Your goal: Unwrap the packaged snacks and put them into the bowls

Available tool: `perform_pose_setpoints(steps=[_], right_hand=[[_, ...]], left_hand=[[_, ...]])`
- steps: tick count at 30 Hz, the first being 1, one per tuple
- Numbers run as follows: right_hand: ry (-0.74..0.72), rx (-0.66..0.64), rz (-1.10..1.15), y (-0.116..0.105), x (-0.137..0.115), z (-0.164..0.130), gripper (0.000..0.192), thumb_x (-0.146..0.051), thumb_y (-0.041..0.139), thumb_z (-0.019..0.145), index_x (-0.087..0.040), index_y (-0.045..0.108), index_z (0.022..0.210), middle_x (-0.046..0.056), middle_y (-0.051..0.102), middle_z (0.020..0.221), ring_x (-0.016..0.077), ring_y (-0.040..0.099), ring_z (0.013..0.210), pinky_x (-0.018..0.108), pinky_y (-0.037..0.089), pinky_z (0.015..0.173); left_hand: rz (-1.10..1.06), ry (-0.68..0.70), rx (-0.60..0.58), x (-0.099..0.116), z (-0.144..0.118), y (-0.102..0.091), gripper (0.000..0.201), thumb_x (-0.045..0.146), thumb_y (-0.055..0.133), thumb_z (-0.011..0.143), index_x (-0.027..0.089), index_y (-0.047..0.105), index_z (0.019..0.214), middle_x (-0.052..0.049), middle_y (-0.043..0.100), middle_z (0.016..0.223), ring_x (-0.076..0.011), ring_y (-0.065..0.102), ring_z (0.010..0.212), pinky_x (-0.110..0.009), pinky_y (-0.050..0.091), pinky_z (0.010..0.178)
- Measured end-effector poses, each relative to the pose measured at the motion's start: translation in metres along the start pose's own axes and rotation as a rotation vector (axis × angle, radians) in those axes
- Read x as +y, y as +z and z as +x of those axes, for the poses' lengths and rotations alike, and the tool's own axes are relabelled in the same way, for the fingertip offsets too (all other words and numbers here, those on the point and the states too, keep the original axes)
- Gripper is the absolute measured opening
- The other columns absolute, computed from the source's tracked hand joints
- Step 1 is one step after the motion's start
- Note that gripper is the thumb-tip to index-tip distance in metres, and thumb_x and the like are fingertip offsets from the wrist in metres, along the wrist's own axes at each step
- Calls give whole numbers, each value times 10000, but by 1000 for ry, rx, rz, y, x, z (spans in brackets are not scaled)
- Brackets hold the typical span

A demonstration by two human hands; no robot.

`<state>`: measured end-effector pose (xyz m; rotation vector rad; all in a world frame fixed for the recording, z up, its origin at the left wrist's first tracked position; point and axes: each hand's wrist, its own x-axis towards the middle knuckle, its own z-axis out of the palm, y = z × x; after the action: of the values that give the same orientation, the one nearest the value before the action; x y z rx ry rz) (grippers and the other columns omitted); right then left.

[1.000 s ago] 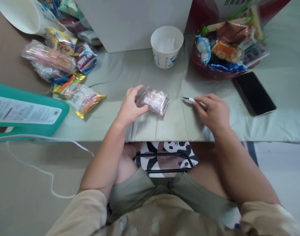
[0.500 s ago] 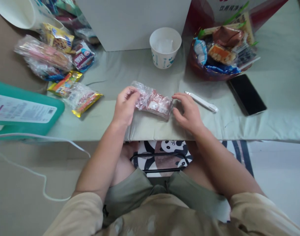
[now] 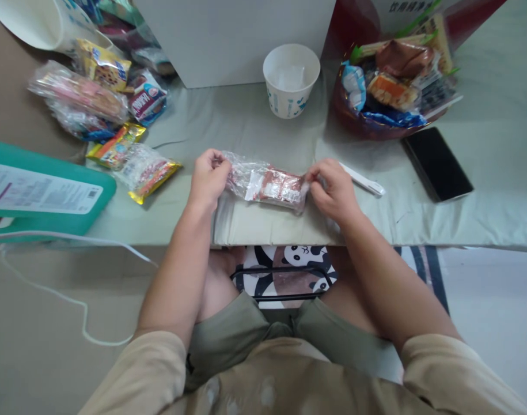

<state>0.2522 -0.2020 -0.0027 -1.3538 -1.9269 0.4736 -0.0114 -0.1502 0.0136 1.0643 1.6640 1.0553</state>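
Two hands (image 3: 208, 180) (image 3: 332, 190) on packet (image 3: 267, 184), pen (image 3: 361, 180) beside.

Cloth-covered table (image 3: 483, 225), paper cup (image 3: 291, 80), phone (image 3: 437, 163), snack packets (image 3: 116, 138)

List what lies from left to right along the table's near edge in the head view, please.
Teal box → yellow-edged snack packet → left hand → clear snack packet → right hand → white pen → black phone.
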Motion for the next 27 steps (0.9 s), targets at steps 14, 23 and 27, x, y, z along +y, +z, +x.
perform_pose_setpoints(steps=[14,23,27], right_hand=[[-179,-112,-24,-37,6,-20,336,-401,669,857,-274,716,1165,107,654,1329,333,582,1273,555,428,1110],[-9,-59,172,-25,3,0,140,-297,622,896,-239,742,853,55,765,1025,226,715,961,420,537,922],[110,179,209,-16,5,28,145,-319,628,896,-220,713,832,23,703,816,178,656,770,354,528,769]], left_hand=[[709,575,-324,6,-8,-37,514,430,762,784,252,628,1248,-63,566,1495,-313,471,1459,-486,415,1202],[629,581,-460,5,5,-37,211,339,650,838,204,721,983,-80,694,1330,-259,638,1264,-453,452,1158],[532,584,-282,6,11,-30,183,316,540,903,203,683,925,-54,751,1061,-212,686,1078,-393,506,1064]])
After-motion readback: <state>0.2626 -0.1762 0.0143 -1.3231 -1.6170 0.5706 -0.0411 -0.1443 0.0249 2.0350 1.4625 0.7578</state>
